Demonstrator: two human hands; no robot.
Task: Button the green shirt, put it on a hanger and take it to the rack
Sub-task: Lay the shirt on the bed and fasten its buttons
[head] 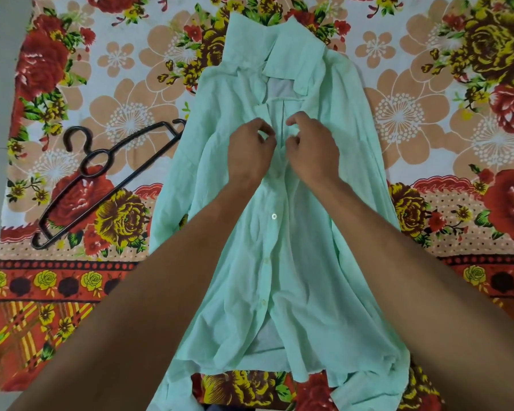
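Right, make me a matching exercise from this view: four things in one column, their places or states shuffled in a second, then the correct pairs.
Things
1. hanger
2. green shirt
3. white button
4. left hand and right hand

Places or states
A. spread out on the floral sheet, collar away from the person
B. pinching the shirt's front edges just below the collar
C. lying on the sheet left of the shirt, untouched
D. on the shirt's front edge, between the forearms

Pairs: 1-C, 2-A, 3-D, 4-B
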